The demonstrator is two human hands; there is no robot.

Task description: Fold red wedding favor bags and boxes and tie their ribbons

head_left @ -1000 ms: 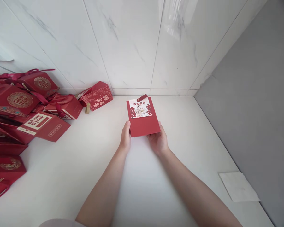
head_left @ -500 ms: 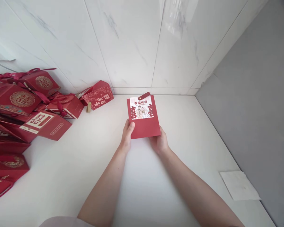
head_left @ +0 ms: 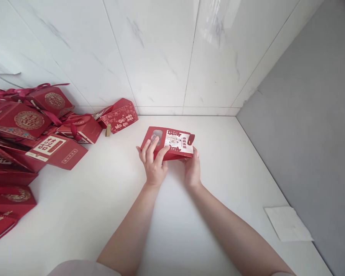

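Note:
Between my two hands is a red gift box (head_left: 161, 132) with a white printed label of a couple and a clear window at its left end. It lies turned on its side, the label's top with its dark red tab facing right. My left hand (head_left: 155, 165) is closed on the box's near left part, fingers over the window side and label edge. At the right end, my right hand (head_left: 193, 166) grips the box by its near corner. Some of its fingers are hidden beneath the box.
A heap of red gift boxes (head_left: 57, 151) with ribbons lies at the left. One patterned red box (head_left: 120, 116) stands by the tiled wall (head_left: 158, 57). A white tissue (head_left: 289, 224) lies on the white table (head_left: 103, 214) near its right edge, beside a grey surface (head_left: 313, 126).
The box has been turned from upright to sideways, its label top now pointing right and a window showing. My left hand has shifted to spread its fingers over the box face.

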